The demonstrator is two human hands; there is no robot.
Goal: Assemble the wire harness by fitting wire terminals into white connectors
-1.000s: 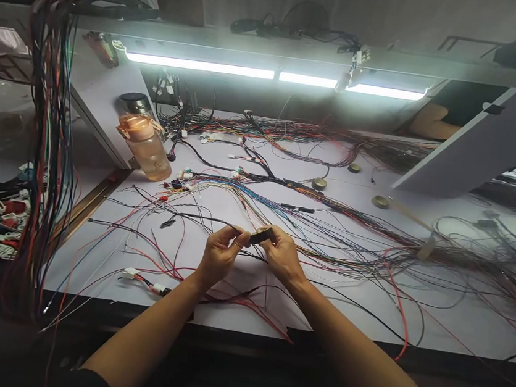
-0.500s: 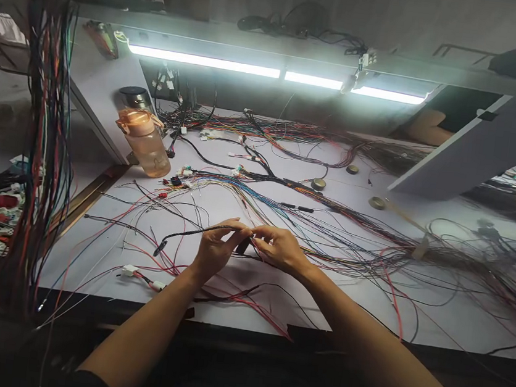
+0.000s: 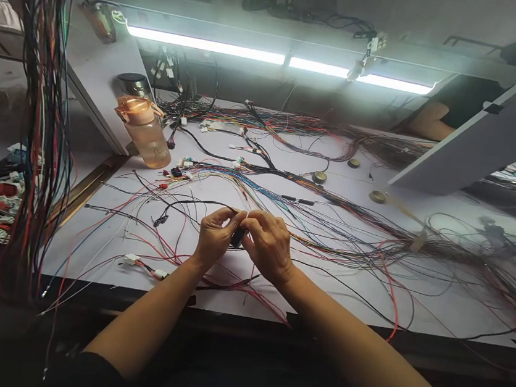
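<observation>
Just in front of me my left hand (image 3: 217,233) pinches a thin black wrapped cable (image 3: 187,201), whose loose end trails left over the table. My right hand (image 3: 269,244) is closed right beside it, its fingertips meeting the left thumb and forefinger. Below the fingertips, between both hands, hangs a small dark block-like piece (image 3: 237,238); its kind is hard to make out. What the right fingers pinch is hidden. Red wires (image 3: 268,304) and a white connector (image 3: 130,260) lie under and left of my wrists.
Bundles of coloured wires (image 3: 327,239) spread across the white table. An orange bottle (image 3: 146,134) stands at the back left, with tape rolls (image 3: 377,196) at the back right. A thick wire bunch (image 3: 41,131) hangs at the left. Another person's arm (image 3: 431,121) shows behind the panel.
My right hand has moved left and turned inward, closing up against the left fingertips. The black cable's trailing part has shifted upward, and the view has tilted slightly.
</observation>
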